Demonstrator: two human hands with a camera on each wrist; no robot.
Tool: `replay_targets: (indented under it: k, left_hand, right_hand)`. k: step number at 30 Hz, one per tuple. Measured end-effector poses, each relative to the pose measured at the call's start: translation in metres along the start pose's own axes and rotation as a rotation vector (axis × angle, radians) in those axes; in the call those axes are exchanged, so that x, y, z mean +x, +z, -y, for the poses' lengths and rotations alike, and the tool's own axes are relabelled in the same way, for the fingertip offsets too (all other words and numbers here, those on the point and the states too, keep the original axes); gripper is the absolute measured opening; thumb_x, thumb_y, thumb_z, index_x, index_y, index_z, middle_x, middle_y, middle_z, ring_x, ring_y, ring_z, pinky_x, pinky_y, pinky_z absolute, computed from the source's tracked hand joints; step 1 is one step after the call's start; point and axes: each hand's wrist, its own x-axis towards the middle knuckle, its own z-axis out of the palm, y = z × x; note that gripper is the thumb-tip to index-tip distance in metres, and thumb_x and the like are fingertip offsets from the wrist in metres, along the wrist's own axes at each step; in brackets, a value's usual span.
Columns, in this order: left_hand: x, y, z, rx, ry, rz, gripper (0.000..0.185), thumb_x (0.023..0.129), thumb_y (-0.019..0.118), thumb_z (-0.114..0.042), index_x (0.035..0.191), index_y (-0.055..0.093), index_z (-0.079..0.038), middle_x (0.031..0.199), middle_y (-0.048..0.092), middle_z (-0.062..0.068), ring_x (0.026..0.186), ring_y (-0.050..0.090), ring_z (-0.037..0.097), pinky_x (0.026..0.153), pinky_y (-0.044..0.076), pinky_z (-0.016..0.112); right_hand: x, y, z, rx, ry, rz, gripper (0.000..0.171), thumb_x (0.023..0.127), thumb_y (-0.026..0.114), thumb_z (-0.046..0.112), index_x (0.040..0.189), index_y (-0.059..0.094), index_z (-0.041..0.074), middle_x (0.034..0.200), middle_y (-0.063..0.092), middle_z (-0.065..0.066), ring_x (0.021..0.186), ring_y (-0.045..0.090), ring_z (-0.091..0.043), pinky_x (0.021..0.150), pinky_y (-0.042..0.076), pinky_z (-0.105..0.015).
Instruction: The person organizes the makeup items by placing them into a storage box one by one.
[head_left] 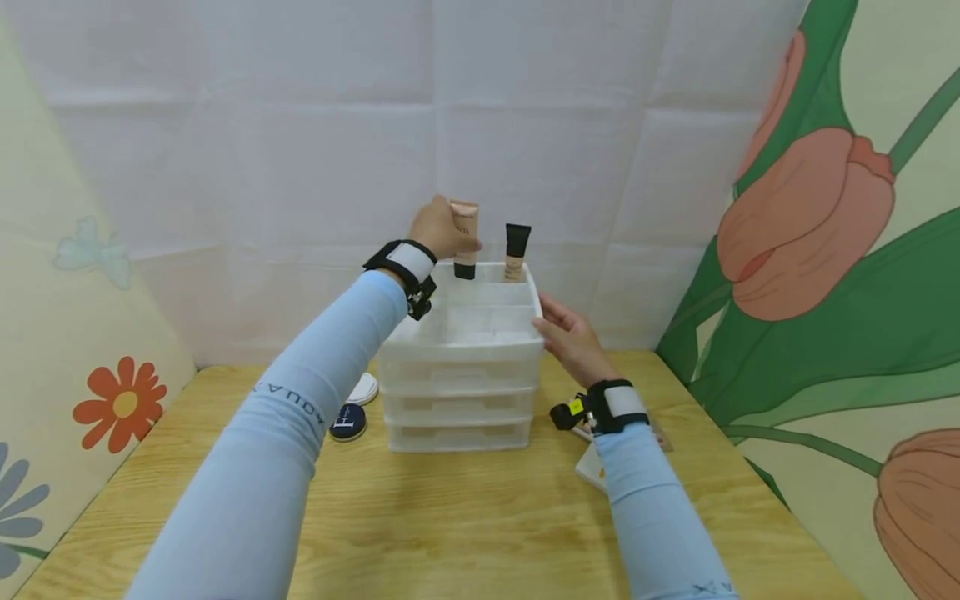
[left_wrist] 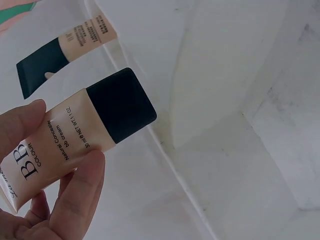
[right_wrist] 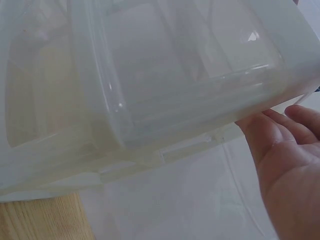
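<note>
My left hand [head_left: 442,229] pinches a beige BB cream tube [head_left: 466,225] with a black cap, cap end down, above the back of the white drawer organizer [head_left: 459,358]. In the left wrist view the thumb and fingers hold the BB cream tube [left_wrist: 65,135] by its body. A second beige tube [head_left: 513,267], black end up, stands in the organizer's back right compartment. My right hand [head_left: 573,337] touches the organizer's right side near its upper rim; in the right wrist view its fingers lie against the translucent wall [right_wrist: 190,110].
On the wooden table [head_left: 450,517], a dark round compact [head_left: 348,422] and a white round case [head_left: 363,389] lie left of the organizer. A white flat box [head_left: 591,468] is partly hidden under my right forearm. A white cloth [head_left: 300,167] hangs behind.
</note>
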Motion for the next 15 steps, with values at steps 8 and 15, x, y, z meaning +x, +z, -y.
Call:
replay_targets:
  k: [8, 15]
  left_hand:
    - [0.014, 0.016, 0.010, 0.048, -0.003, 0.013, 0.071, 0.065, 0.077, -0.029, 0.118, 0.038, -0.002, 0.096, 0.051, 0.009, 0.086, 0.050, 0.020, 0.068, 0.047, 0.029]
    - [0.023, 0.029, 0.022, 0.055, -0.038, 0.040, 0.076, 0.063, 0.079, -0.029, 0.121, 0.036, -0.002, 0.096, 0.051, 0.009, 0.084, 0.050, 0.021, 0.066, 0.046, 0.031]
  right_hand:
    - [0.000, 0.001, 0.001, -0.004, 0.005, 0.001, 0.056, 0.089, 0.052, 0.015, 0.138, 0.027, 0.007, 0.139, 0.030, -0.013, 0.117, 0.040, -0.025, 0.086, 0.043, -0.028]
    - [0.000, 0.001, -0.001, -0.022, 0.019, -0.009, 0.056, 0.088, 0.053, 0.017, 0.138, 0.028, 0.009, 0.138, 0.032, -0.012, 0.116, 0.041, -0.026, 0.086, 0.043, -0.029]
